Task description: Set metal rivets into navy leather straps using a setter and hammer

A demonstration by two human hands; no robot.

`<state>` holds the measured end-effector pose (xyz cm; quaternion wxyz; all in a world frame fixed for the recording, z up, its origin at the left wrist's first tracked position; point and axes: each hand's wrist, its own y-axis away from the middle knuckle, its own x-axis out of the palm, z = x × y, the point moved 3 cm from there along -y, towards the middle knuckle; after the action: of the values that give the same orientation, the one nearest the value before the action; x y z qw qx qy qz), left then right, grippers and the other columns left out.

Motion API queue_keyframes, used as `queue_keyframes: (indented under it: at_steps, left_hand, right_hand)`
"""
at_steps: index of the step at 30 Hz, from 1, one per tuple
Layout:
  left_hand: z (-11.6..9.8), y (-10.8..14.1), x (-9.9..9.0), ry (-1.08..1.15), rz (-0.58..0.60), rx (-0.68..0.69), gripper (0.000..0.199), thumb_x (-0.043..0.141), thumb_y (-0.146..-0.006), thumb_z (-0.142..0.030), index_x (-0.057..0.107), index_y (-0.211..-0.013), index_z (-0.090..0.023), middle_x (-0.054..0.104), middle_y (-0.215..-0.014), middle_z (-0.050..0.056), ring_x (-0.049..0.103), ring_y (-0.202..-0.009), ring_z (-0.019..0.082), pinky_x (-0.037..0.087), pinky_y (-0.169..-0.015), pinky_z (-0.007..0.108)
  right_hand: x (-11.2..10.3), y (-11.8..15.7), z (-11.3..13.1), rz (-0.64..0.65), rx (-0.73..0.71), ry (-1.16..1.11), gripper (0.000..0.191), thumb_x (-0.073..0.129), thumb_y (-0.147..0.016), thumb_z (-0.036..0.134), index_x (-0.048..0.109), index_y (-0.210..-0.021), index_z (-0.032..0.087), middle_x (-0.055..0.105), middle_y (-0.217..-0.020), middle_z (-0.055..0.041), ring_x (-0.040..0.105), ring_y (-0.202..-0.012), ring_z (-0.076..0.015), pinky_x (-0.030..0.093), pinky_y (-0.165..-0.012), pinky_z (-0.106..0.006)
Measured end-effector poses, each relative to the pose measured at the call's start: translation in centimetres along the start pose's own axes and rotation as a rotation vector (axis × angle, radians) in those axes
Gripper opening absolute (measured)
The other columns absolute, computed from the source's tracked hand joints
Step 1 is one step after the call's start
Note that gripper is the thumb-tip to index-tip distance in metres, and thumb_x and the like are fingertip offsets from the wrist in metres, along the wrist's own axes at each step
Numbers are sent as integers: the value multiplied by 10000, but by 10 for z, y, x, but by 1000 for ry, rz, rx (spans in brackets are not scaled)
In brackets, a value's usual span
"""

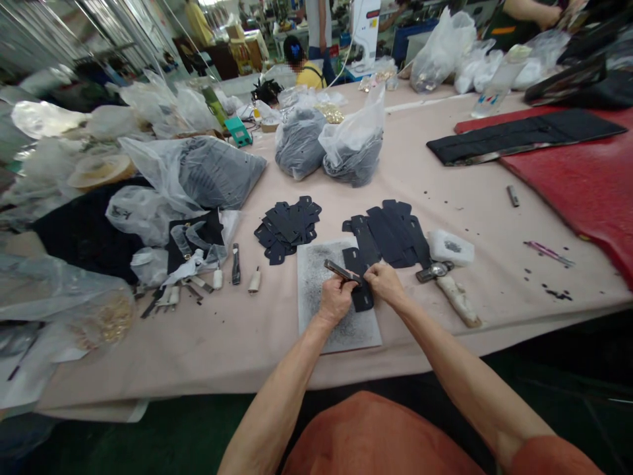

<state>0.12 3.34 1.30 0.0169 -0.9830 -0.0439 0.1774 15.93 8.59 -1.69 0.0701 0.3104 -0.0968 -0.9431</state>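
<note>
My left hand (336,298) is closed around a metal punch-like tool (337,268), held tilted over a flat dark piece (364,301). That piece lies on a white board (316,323) covered with black marks. At the piece's right edge, my right hand (386,284) has its fingers pinched together on it. Just beyond my right hand is a spread pile of dark cut pieces (390,234). Another heap of slotted dark pieces (287,227) sits behind the board. To the right, a hammer (452,293) with a wrapped handle rests beside a white block (451,248).
Bags of dark pieces (301,145) stand behind the heaps. Several hand tools (236,264) and plastic bags crowd the left. Rightward lie a short metal tool (513,196), pens (548,253), black scraps and a red sheet (568,185). A person in yellow (311,76) is beyond the table.
</note>
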Motion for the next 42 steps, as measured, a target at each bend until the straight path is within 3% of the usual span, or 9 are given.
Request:
queue_keyframes:
  at_steps: [6,17,24,30,39,42]
  left_hand:
    - [5,5,8,-22,33,25,210,580,-810,-58,705,-886,-210,745,-934,24,690,-918,190,562,-883,328]
    - [11,5,9,-61,49,23,223,564,-824,-74,707,-920,-216,751,-971,30,697,-948,186,559,-915,339]
    - [10,6,7,-21,47,7,174,589,-836,-127,708,-941,-196,754,-988,42,701,-958,192,571,-911,346]
    - [13,12,8,-16,35,117,182,603,-819,-103,716,-935,-186,757,-973,42,706,-956,198,572,-921,368]
    - [15,11,7,-38,0,109,165,610,-842,-136,727,-945,-191,759,-950,40,706,-932,195,585,-882,351]
    - [13,11,8,-44,3,112,157,617,-842,-151,728,-948,-185,760,-954,46,709,-933,198,588,-876,354]
  right_hand:
    - [4,-10,-5,-31,-7,5,139,552,-764,241,663,-704,181,677,-721,-40,601,-721,-161,424,-668,-253]
    - [-3,33,-15,139,70,-118,65,594,-695,227,628,-668,180,586,-498,25,538,-502,-130,363,-503,-234]
    - [-4,22,-6,75,110,-108,85,602,-685,192,681,-699,163,641,-560,-11,586,-571,-143,389,-542,-233]
    - [-3,10,-4,22,91,-124,77,606,-677,182,678,-695,161,644,-569,-14,609,-604,-152,417,-574,-233]
    - [7,27,-14,-63,56,-282,164,587,-736,284,691,-805,179,624,-572,5,595,-574,-158,432,-568,-256]
    - [9,28,-21,-9,25,-416,217,598,-733,291,683,-892,170,590,-563,27,555,-529,-144,421,-532,-255]
